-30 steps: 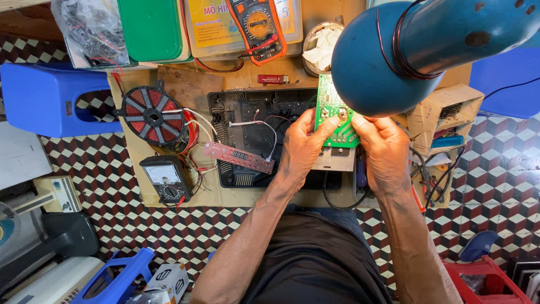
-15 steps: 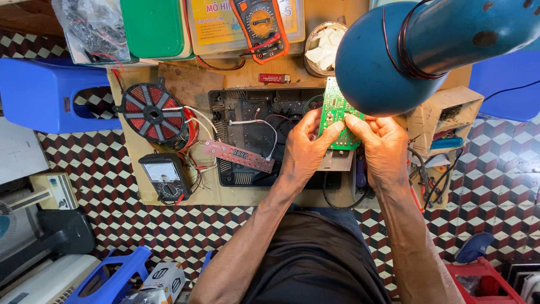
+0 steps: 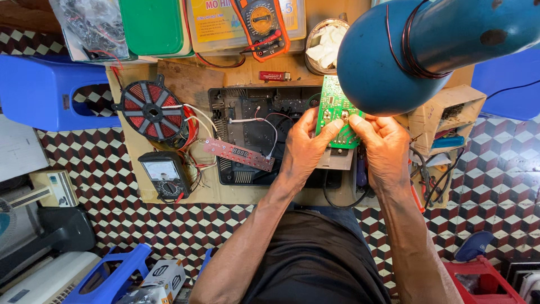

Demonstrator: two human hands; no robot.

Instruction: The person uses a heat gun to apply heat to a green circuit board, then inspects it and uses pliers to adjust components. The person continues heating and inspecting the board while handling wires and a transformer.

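We note both hands, left hand (image 3: 304, 149) and right hand (image 3: 385, 149), grasping the green circuit board (image 3: 332, 112) over the opened black appliance case (image 3: 253, 135), now tilted more upright under the blue lamp (image 3: 394, 56) than a second ago, apparently for closer inspection.

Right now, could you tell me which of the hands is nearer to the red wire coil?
Left. The left hand holds the green circuit board on the side toward the red wire coil; the right hand grips its far side.
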